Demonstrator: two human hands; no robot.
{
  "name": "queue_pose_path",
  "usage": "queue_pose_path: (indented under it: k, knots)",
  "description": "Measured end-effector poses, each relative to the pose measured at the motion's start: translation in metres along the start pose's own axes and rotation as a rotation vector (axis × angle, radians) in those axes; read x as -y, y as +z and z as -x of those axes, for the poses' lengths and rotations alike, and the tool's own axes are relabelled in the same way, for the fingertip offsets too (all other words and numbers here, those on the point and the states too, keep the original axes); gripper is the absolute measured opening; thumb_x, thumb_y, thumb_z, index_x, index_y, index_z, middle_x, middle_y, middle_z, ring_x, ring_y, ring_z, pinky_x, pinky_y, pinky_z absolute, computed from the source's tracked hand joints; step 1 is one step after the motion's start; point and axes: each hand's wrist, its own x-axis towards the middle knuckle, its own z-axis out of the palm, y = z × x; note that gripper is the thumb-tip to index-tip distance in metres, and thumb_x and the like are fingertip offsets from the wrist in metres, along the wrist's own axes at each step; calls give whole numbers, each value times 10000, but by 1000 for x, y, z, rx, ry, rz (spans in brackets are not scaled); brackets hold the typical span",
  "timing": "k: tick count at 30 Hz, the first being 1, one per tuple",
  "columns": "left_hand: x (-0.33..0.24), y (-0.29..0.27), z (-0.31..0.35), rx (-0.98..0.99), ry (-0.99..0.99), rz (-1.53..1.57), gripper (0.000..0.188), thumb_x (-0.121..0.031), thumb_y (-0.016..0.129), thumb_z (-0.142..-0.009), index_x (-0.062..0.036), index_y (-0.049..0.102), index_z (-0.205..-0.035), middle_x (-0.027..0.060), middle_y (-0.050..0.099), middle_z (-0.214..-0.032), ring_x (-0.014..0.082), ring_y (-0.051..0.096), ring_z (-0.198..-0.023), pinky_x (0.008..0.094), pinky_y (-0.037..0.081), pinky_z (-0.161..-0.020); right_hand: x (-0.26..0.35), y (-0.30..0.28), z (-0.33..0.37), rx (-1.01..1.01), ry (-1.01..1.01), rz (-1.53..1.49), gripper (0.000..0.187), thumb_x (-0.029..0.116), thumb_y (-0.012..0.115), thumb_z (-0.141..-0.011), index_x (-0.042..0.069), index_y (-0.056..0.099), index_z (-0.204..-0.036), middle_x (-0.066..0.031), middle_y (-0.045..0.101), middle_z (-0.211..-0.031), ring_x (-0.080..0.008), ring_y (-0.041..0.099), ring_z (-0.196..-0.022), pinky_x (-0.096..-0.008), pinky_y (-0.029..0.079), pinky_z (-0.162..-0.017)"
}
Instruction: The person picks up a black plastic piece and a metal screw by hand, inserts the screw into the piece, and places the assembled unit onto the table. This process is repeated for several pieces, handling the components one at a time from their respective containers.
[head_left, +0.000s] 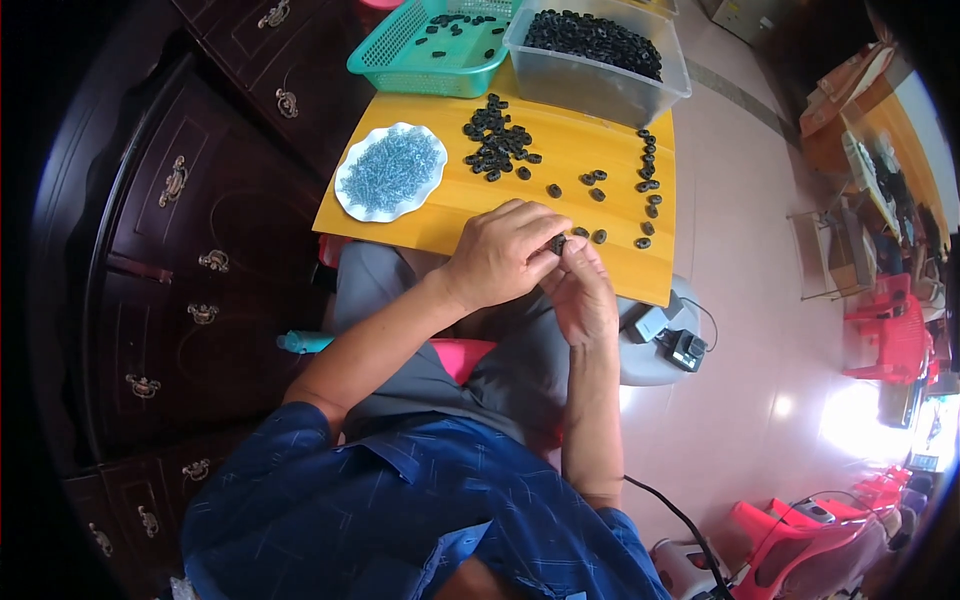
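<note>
Over the near edge of the yellow board, my two hands meet at the fingertips. Between them is a small black oval part. My left hand is closed with its thumb and fingers on the part. From the other side, the fingertips of my right hand pinch at it; whether they also hold something smaller is hidden. To the left stands a white scalloped plate heaped with small clear-bluish pieces. Beyond my hands lies a loose pile of similar black parts, with several more scattered nearby.
A green perforated basket and a clear plastic bin full of black parts stand at the far edge of the yellow board. Black parts line its right side. Dark drawers rise at left; a grey stool holds small devices.
</note>
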Motion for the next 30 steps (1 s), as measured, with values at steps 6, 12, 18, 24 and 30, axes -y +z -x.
queue_pose_path:
  k: [6, 12, 18, 24, 30]
  knots:
    - [2, 0, -2, 18, 23, 35, 249, -106, 711, -746, -63, 678, -989, 79, 695, -910, 278, 662, -830, 381, 542, -722, -2, -10, -2, 14, 4, -35, 142, 207, 591, -977, 72, 626, -1003, -59, 669, -1023, -154, 624, -938, -362, 486, -896]
    - [4, -2, -1, 21, -35, 57, 223, -117, 711, -759, -60, 684, -973, 86, 699, -890, 287, 667, -837, 384, 541, -727, 2, 3, 0, -39, 2, 31, 126, 195, 592, -974, 76, 628, -993, -30, 659, -1000, -131, 609, -918, -347, 485, -873]
    - [11, -3, 4, 105, 15, 72, 278, -105, 721, -752, -43, 680, -1020, 112, 697, -891, 307, 671, -831, 399, 541, -730, -2, -2, 1, -111, -32, 226, 116, 167, 599, -979, 58, 638, -989, 4, 645, -900, -83, 577, -806, -243, 463, -800]
    - [12, -21, 7, 259, -93, 110, 237, -132, 727, -777, -31, 678, -986, 111, 681, -843, 290, 671, -804, 380, 537, -719, -4, 4, 0, -54, -78, 544, 176, 171, 579, -998, 7, 635, -966, -19, 659, -881, -89, 573, -791, -234, 454, -751]
    - [35, -37, 18, 497, -364, 518, 142, -97, 703, -819, -7, 676, -925, 71, 682, -749, 136, 639, -643, 277, 515, -629, -8, 0, 2, 69, 77, 633, 220, 198, 569, -1004, 6, 648, -931, -36, 662, -828, -105, 593, -780, -243, 468, -743]
